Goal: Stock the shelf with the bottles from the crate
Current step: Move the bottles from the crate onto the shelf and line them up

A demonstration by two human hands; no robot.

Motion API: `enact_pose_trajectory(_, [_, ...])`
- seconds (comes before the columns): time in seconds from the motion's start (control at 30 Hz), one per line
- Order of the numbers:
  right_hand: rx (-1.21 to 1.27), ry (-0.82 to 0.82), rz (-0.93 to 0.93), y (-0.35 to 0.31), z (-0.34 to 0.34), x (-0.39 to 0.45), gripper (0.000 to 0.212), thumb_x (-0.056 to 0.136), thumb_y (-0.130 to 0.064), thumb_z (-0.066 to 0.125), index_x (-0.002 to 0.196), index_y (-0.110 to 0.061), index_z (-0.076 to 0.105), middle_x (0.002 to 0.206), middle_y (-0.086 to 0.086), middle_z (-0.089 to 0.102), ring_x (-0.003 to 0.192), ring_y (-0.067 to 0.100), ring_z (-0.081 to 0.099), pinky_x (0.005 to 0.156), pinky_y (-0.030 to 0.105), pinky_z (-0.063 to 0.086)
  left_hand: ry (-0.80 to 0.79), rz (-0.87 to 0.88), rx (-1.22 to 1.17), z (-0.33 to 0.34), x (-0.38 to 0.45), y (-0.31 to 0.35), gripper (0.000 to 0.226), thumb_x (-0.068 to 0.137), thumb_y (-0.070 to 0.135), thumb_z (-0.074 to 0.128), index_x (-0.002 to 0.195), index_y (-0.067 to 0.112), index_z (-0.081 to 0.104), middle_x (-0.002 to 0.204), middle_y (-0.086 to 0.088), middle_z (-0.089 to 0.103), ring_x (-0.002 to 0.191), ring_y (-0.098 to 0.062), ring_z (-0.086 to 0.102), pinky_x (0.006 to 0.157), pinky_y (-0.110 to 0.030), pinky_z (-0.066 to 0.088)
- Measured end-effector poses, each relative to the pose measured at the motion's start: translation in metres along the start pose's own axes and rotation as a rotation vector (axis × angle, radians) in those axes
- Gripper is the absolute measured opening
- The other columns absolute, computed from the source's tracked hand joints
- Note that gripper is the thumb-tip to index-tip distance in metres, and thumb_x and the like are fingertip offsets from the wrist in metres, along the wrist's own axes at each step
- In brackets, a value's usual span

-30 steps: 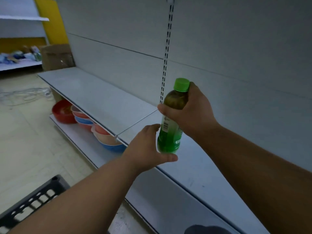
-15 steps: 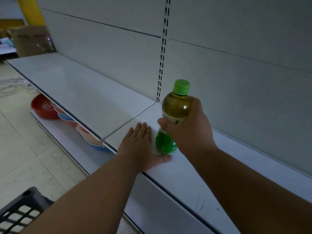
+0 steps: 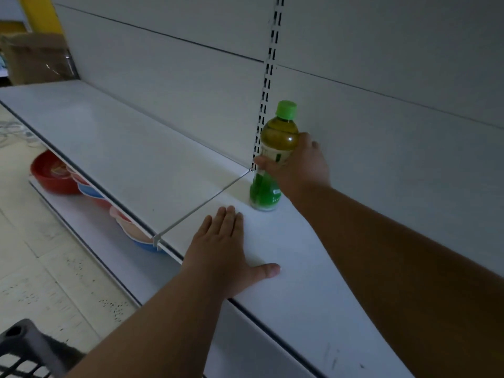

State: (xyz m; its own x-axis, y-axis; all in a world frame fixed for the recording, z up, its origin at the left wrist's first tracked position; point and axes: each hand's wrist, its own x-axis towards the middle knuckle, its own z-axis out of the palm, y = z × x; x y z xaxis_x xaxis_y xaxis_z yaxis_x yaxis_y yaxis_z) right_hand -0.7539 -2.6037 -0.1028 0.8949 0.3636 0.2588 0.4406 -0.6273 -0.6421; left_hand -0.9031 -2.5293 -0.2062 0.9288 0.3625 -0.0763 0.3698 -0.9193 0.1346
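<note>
Head view, right hand (image 3: pixel 297 170) gripping bottle (image 3: pixel 272 159) upright near shelf (image 3: pixel 313 282) back wall, left hand (image 3: pixel 223 252) spread flat at front edge

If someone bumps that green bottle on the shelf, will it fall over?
Probably, if bumped hard. The bottle is tall and narrow with a small base, so it looks tippy. It seems nearly full, which likely makes it heavy enough to resist a light nudge. On its side, its round body would probably roll along the smooth shelf.
</note>
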Motion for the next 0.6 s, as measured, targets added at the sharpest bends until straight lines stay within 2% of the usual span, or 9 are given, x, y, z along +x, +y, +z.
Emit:
enact_pose_trajectory(0.07, [0.025,0.019,0.043,0.001,0.006,0.016,0.076,0.069,-0.058,0.083,0.124,-0.019,0.048,0.116,0.002,0.063,0.103,0.024,0.063,0.084,0.034,0.051,0.0,-0.004,-0.006,0.001,-0.001,0.0,0.134,0.061,0.099,0.019,0.158,0.012,-0.012,0.166,-0.005,-0.018,0.152,-0.017,-0.018,0.124,-0.04,-0.005])
enact_pose_trajectory(0.17, [0.046,0.061,0.087,-0.003,0.015,0.03,0.084,0.064,-0.059,0.085,0.126,-0.02,0.044,0.118,0.003,0.062,0.108,0.029,0.063,0.093,0.047,0.053,0.0,-0.006,-0.003,0.003,-0.001,0.0,0.132,0.064,0.099,0.023,0.158,0.013,-0.013,0.166,-0.005,-0.019,0.152,-0.018,-0.018,0.124,-0.04,-0.004])
enact_pose_trajectory(0.23, [0.025,0.076,0.099,-0.005,0.017,0.033,0.087,0.065,-0.057,0.085,0.128,-0.019,0.04,0.12,0.004,0.061,0.109,0.031,0.064,0.093,0.051,0.054,-0.008,-0.006,-0.004,0.003,-0.001,0.001,0.131,0.065,0.099,0.023,0.157,0.013,-0.014,0.166,-0.005,-0.02,0.152,-0.018,-0.019,0.124,-0.041,-0.004])
enact_pose_trajectory(0.37, [-0.017,0.145,0.075,-0.004,0.018,0.032,0.089,0.073,-0.051,0.083,0.134,-0.017,0.028,0.119,0.007,0.064,0.104,0.035,0.066,0.087,0.05,0.057,-0.005,-0.004,-0.006,0.002,-0.003,0.001,0.131,0.066,0.099,0.024,0.157,0.013,-0.014,0.166,-0.006,-0.02,0.152,-0.018,-0.019,0.124,-0.041,-0.004])
enact_pose_trajectory(0.47, [0.029,0.144,0.111,-0.005,0.019,0.029,0.085,0.073,-0.051,0.083,0.13,-0.017,0.03,0.116,0.005,0.062,0.099,0.03,0.065,0.085,0.047,0.057,-0.004,-0.004,-0.02,0.0,-0.003,0.002,0.13,0.067,0.098,0.025,0.157,0.013,-0.014,0.166,-0.005,-0.02,0.152,-0.018,-0.018,0.124,-0.041,-0.004])
enact_pose_trajectory(0.6, [0.207,0.093,0.175,-0.002,0.01,0.005,0.079,0.072,-0.046,0.086,0.122,-0.016,0.034,0.117,0.003,0.055,0.106,0.024,0.061,0.085,0.035,0.051,-0.003,0.003,-0.034,-0.001,-0.004,0.003,0.128,0.068,0.097,0.024,0.157,0.013,-0.012,0.166,-0.005,-0.018,0.152,-0.018,-0.017,0.124,-0.04,-0.004])
